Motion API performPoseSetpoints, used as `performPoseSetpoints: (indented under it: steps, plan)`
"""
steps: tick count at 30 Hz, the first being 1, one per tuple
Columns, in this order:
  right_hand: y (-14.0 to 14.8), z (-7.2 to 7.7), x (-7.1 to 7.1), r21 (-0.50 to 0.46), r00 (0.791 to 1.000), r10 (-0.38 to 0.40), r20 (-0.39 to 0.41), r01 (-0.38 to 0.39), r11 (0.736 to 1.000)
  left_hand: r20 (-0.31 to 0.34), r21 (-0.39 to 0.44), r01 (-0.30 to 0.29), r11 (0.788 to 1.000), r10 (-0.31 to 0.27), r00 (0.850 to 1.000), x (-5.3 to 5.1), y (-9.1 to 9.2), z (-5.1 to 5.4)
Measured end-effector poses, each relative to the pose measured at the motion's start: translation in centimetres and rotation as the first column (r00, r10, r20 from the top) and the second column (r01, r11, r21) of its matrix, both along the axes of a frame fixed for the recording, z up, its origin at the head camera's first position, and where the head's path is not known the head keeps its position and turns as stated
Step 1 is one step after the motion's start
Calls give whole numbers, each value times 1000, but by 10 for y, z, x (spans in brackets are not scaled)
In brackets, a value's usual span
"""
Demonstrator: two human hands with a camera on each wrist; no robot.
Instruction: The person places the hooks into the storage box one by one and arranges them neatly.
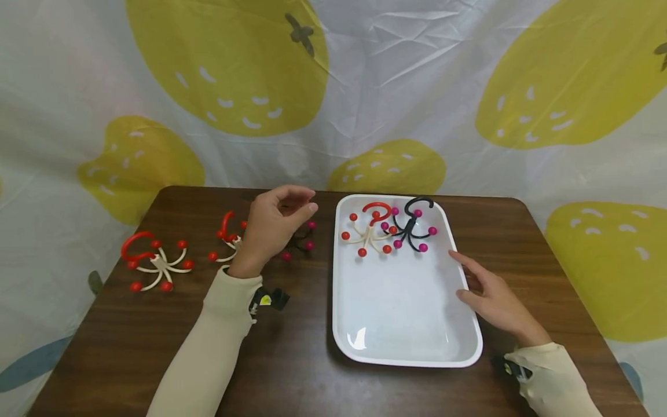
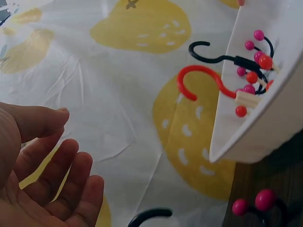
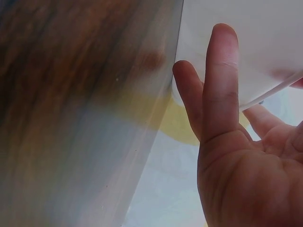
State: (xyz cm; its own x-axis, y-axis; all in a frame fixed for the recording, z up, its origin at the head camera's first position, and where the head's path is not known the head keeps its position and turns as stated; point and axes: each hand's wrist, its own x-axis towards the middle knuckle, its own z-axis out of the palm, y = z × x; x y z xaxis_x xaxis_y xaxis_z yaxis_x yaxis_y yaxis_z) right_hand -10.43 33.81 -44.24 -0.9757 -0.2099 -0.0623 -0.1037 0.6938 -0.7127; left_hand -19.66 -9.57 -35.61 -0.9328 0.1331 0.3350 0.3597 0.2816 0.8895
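Note:
My left hand (image 1: 273,226) hovers left of the white tray (image 1: 396,359), fingers loosely bent and holding nothing; the left wrist view shows the empty hand (image 2: 52,175) too. Below it lies a black hook piece with pink balls (image 1: 309,245), partly hidden. My right hand (image 1: 497,301) touches the tray's right side with spread fingers, seen also as the hand (image 3: 236,161) in the right wrist view. At the tray's far end lie a cream piece with a red hook (image 1: 369,236) and a black piece with pink balls (image 1: 410,225), close together.
On the brown table (image 1: 292,370), a cream piece with red hook and balls (image 1: 159,264) lies at the left. Another such piece (image 1: 237,242) is partly behind my left hand. A patterned cloth (image 1: 365,87) hangs behind the table.

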Motion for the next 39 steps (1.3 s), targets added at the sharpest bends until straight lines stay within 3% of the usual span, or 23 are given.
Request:
performPoseSetpoints:
  steps: [9,17,23,28,39]
  plan:
    - [1,0,0,5,1000,-5,5,5,1000,23,-36,-82,996,83,996,12,-40,-3]
    - [1,-2,2,-12,1000,3,7,-2,1000,-49,-105,-203,974,199,979,24,-75,-7]
    - [1,-2,1,-18,1000,4,4,-4,1000,-125,-181,-298,937,279,952,36,-105,-9]
    - [3,-2,2,-20,1000,4,7,-4,1000,-151,-178,-376,909,352,924,44,-125,-11]
    - [2,-4,1,-22,1000,-3,-12,2,1000,-102,-171,-507,845,497,862,59,-162,-18]
